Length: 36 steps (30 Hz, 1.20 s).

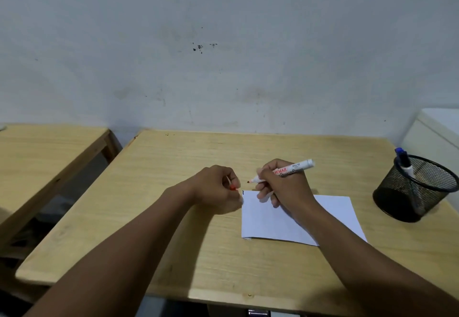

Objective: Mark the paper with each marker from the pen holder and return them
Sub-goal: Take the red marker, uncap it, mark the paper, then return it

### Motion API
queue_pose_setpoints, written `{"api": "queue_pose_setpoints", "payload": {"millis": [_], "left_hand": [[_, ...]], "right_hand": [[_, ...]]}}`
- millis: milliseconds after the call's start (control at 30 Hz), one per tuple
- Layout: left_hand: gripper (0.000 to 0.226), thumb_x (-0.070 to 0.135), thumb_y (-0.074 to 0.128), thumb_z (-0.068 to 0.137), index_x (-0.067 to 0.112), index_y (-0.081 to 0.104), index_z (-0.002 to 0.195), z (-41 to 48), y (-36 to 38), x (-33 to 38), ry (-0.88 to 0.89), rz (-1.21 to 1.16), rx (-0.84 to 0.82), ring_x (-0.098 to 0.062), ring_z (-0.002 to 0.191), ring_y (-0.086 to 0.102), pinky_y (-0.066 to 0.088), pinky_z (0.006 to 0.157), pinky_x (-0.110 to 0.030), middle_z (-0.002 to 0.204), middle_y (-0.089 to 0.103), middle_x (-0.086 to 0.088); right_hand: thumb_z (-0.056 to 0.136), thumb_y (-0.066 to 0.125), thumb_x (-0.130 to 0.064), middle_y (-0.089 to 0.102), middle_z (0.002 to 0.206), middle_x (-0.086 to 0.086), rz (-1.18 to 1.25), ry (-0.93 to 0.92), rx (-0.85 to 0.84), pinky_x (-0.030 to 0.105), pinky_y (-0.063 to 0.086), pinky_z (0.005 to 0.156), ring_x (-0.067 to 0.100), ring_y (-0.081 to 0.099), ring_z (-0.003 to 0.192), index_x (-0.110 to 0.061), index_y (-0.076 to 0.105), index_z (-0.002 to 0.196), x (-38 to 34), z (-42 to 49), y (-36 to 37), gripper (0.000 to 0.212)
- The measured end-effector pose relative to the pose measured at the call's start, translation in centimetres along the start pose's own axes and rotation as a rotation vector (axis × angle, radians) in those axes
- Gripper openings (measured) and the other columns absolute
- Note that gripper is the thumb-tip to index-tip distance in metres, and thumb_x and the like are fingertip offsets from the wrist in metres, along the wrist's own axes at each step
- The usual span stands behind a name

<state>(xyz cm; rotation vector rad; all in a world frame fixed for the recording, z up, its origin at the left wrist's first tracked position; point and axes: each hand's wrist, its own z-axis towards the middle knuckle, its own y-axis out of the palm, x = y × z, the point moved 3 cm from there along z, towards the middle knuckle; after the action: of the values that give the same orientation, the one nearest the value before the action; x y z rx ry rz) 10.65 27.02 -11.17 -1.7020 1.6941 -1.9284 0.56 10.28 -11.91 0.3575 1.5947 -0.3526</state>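
Note:
My right hand (283, 183) grips an uncapped white marker (298, 165) with a red tip, which points left just above the far left corner of the white paper (273, 222). A short dark mark sits at that corner of the sheet. My left hand (218, 188) is closed around the red cap (232, 187), just left of the paper. A black mesh pen holder (414, 190) stands to the right of the paper, with a blue-capped marker (404, 161) leaning inside it.
The paper and holder rest on a light wooden table (173, 229) against a grey wall. A second wooden table (44, 147) stands to the left across a gap. A white cabinet (437, 130) is at the far right.

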Motion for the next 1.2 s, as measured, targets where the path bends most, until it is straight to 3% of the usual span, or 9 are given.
{"api": "queue_pose_setpoints", "payload": {"millis": [100, 267, 433, 600, 700, 800, 900, 1067, 1200], "left_hand": [[0.055, 0.052, 0.09, 0.059, 0.025, 0.065, 0.1, 0.0, 0.4, 0.0, -0.01, 0.016, -0.03, -0.01, 0.075, 0.062, 0.052, 0.071, -0.027, 0.085, 0.067, 0.01], [0.061, 0.051, 0.094, 0.057, 0.027, 0.059, 0.101, 0.3, 0.9, 0.3, -0.005, 0.069, -0.037, -0.01, 0.077, 0.061, 0.053, 0.073, -0.027, 0.088, 0.066, 0.01], [0.06, 0.05, 0.093, 0.059, 0.026, 0.059, 0.103, 0.2, 0.9, 0.5, -0.008, 0.077, -0.045, -0.012, 0.081, 0.062, 0.053, 0.074, -0.029, 0.09, 0.066, 0.008], [0.06, 0.05, 0.094, 0.057, 0.027, 0.059, 0.101, 0.3, 1.0, 0.4, -0.008, 0.073, -0.033, -0.013, 0.08, 0.062, 0.053, 0.072, -0.027, 0.088, 0.066, 0.008], [0.048, 0.045, 0.093, 0.061, 0.026, 0.064, 0.095, 0.5, 0.6, 0.1, -0.012, 0.046, -0.025, -0.012, 0.077, 0.063, 0.05, 0.069, -0.026, 0.083, 0.067, 0.01], [0.012, 0.023, 0.086, 0.078, 0.023, 0.075, 0.083, 0.7, -0.4, -0.4, 0.035, -0.047, -0.049, -0.011, 0.078, 0.067, 0.053, 0.073, -0.025, 0.078, 0.074, 0.008], [0.002, 0.013, 0.078, 0.086, 0.014, 0.079, 0.085, 0.7, -2.0, 0.2, 0.078, -0.216, 0.03, -0.009, 0.069, 0.069, 0.054, 0.067, -0.022, 0.08, 0.078, 0.0], [0.027, 0.035, 0.077, 0.087, 0.008, 0.079, 0.089, 2.1, -4.3, 5.0, 0.121, -0.736, 0.222, -0.016, 0.062, 0.063, 0.044, 0.062, -0.026, 0.073, 0.07, 0.002], [0.031, 0.041, 0.076, 0.087, 0.011, 0.076, 0.091, 3.8, -3.7, 10.1, 0.129, -0.942, 0.173, -0.015, 0.058, 0.056, 0.04, 0.062, -0.025, 0.067, 0.063, 0.002]], "right_hand": [[0.086, 0.073, -0.018, 0.075, 0.066, 0.014, -0.054, 0.004, 0.015, 0.027, 0.04, 0.045, 0.029, 0.068, 0.055, -0.006, 0.067, 0.08, 1.0, 0.0, 0.2, 0.015], [0.085, 0.075, -0.01, 0.075, 0.071, 0.025, -0.082, -0.008, 0.008, 0.024, 0.047, 0.044, 0.024, 0.065, 0.05, 0.007, 0.066, 0.084, 1.3, -0.2, 0.4, 0.02], [0.08, 0.081, -0.013, 0.074, 0.07, 0.022, -0.123, -0.045, -0.025, 0.046, 0.059, 0.063, 0.029, 0.067, 0.057, 0.001, 0.068, 0.076, 1.9, 0.1, 0.6, 0.019], [0.078, 0.079, -0.011, 0.07, 0.063, 0.016, -0.166, -0.048, -0.049, 0.04, 0.058, 0.06, 0.025, 0.065, 0.055, 0.001, 0.067, 0.075, 1.8, 0.0, 0.7, 0.018], [0.082, 0.077, -0.007, 0.067, 0.064, 0.025, -0.093, -0.016, -0.035, 0.032, 0.052, 0.05, 0.023, 0.064, 0.052, 0.005, 0.065, 0.077, 1.2, -0.1, 0.6, 0.017], [0.086, 0.074, -0.013, 0.069, 0.062, 0.016, 0.029, 0.041, 0.054, 0.024, 0.034, 0.041, 0.019, 0.055, 0.043, -0.009, 0.065, 0.078, 0.3, 0.1, -0.1, 0.013], [0.088, 0.073, -0.016, 0.063, 0.058, 0.009, 0.111, 0.037, 0.111, 0.019, 0.028, 0.036, 0.012, 0.045, 0.036, -0.011, 0.065, 0.08, -2.3, 0.3, -1.4, 0.013], [0.092, 0.069, -0.02, 0.066, 0.064, 0.007, 0.158, 0.001, -0.041, 0.022, 0.037, 0.046, 0.011, 0.055, 0.046, -0.01, 0.068, 0.081, -9.6, 1.0, -4.6, 0.015], [0.086, 0.062, -0.013, 0.07, 0.071, 0.012, 0.235, -0.01, -0.033, 0.028, 0.039, 0.058, 0.017, 0.061, 0.054, -0.009, 0.071, 0.081, -13.1, 0.9, -7.8, 0.011]]}}
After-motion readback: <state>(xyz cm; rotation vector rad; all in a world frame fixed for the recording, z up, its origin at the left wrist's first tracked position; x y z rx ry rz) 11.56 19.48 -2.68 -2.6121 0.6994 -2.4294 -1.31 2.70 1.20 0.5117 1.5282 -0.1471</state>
